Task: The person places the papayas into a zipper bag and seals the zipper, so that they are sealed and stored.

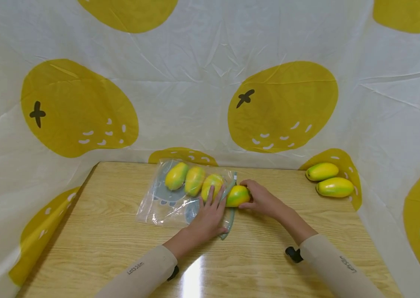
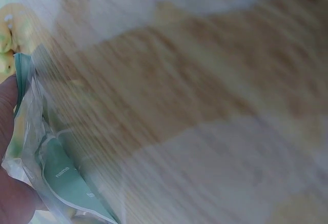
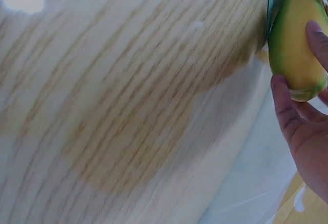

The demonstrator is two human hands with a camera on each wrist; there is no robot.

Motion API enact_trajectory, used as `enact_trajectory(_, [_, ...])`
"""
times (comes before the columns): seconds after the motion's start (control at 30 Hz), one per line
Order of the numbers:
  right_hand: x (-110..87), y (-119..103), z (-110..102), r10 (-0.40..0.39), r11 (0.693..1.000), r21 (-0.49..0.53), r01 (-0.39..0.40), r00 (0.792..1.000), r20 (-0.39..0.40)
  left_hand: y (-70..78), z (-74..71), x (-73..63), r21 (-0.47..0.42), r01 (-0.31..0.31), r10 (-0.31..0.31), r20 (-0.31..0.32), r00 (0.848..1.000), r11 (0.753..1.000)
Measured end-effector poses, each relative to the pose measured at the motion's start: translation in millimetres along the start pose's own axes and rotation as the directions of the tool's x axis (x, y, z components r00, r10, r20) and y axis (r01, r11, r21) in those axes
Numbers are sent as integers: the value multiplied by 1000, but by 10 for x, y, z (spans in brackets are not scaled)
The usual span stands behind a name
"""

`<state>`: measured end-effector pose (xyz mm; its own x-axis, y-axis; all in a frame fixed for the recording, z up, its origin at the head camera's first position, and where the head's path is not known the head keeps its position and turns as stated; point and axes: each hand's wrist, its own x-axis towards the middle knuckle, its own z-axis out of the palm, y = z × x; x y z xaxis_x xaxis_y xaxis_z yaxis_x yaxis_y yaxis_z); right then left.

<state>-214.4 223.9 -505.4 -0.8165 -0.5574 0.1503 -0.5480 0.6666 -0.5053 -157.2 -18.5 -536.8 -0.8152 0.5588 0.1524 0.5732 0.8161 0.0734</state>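
A clear zip bag (image 1: pixel 150 211) with a blue-grey print lies on the table, its mouth facing right. Inside it sit a papaya (image 1: pixel 176 176), a second papaya (image 1: pixel 194 181) and a third papaya (image 1: pixel 211 183), all yellow-green. My left hand (image 1: pixel 206 219) rests on the bag near its mouth, fingers spread and reaching over the third papaya. The bag's green strip (image 2: pixel 66 175) shows beside the left thumb in the left wrist view. With my right hand (image 1: pixel 260 200) I grip another papaya (image 3: pixel 297 44) by its outer end; its other end is at the bag's mouth.
Two more papayas, an upper papaya (image 1: pixel 322 171) and a lower papaya (image 1: pixel 334 187), lie at the table's back right corner. The wood-grain table (image 1: pixel 120 248) is bordered at the back and sides by a white cloth (image 1: pixel 184 111) with large yellow fruit prints.
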Motion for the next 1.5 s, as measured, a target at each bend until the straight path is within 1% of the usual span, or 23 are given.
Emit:
enact_trajectory(0.17, [4, -3, 20, -49, 999, 26, 47, 998, 45, 5, 3, -8, -8, -5, 5, -10, 1000, 1000])
enact_trajectory(0.23, [0, 10, 27, -51, 998, 37, 49, 997, 60, 9, 3, -8, -13, -5, 5, -6, 1000, 1000])
enact_trajectory(0.33, [3, 31, 36, -31, 997, 68, 27, 998, 63, 11, 1, -11, -10, -5, 4, -3, 1000, 1000])
enact_trajectory(0.4, [11, 29, 33, -2, 994, 106, -4, 998, 64, 9, 3, -12, 0, -4, 4, -3, 1000, 1000])
enact_trajectory(0.5, [37, 17, 31, 18, 987, 158, -28, 998, 64, 2, 10, -13, 24, -3, 3, -10, 1000, 1000])
enact_trajectory(0.67, [57, -2, 61, -5, 984, 176, -2, 999, 44, 10, 6, -20, 54, -8, 9, -14, 1000, 999])
enact_trajectory(0.87, [77, -16, 136, -36, 989, 144, 37, 999, -15, 18, -5, -21, 72, -19, 21, -19, 1000, 997])
enact_trajectory(1.0, [79, -42, 152, -36, 982, 187, 37, 999, -6, 22, -12, -16, 70, -24, 25, -23, 999, 997])
enact_trajectory(1.17, [43, -54, 133, -24, 967, 253, 22, 1000, 6, 35, -48, -7, 85, -13, 15, -21, 1000, 996])
enact_trajectory(1.3, [39, -77, 134, -19, 966, 260, 17, 1000, 4, 32, -59, -6, 98, -11, 14, -35, 999, 995])
enact_trajectory(1.5, [46, -81, 177, -30, 971, 237, 31, 1000, -8, 24, -48, -13, 92, -14, 16, -27, 1000, 996])
